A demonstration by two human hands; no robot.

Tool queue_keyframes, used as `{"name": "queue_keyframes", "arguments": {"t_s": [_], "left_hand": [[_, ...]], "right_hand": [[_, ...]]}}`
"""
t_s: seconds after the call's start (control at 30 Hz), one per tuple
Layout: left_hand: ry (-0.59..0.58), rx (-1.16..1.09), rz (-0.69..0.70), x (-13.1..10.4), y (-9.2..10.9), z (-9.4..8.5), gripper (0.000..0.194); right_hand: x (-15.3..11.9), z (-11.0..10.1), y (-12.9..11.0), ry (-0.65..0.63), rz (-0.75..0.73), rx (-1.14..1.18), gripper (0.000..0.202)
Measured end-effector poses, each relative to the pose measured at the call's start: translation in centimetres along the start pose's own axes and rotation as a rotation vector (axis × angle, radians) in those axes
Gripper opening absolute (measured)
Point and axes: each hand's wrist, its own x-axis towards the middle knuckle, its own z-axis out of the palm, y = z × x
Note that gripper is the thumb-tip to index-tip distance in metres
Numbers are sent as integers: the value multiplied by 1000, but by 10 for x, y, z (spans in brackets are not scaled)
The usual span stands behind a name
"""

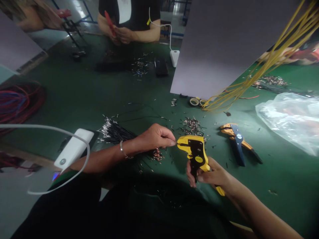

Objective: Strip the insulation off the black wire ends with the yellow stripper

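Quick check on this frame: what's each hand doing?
Left hand: fingertips pinched together; what they hold is too small to tell.
Right hand: closed around the yellow-and-black tool.

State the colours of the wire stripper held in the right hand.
The wire stripper is yellow and black, seen best in the head view.

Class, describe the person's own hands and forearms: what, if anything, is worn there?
The left hand and right hand are ungloved, with no sleeve showing on either forearm. A slim, silvery bracelet circles the left wrist; none shows on the right.
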Motion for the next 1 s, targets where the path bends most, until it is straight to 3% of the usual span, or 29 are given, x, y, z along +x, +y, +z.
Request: {"name": "queue_keyframes", "arguments": {"t_s": [0.37, 1.0], "left_hand": [[49, -162, -74, 4, -4, 5, 14], [-9, -74, -82, 2, -2, 5, 17]], "right_hand": [[-3, -1, -2, 33, -6, 2, 28], [-4, 5, 3, 48, 51, 71, 17]]}}
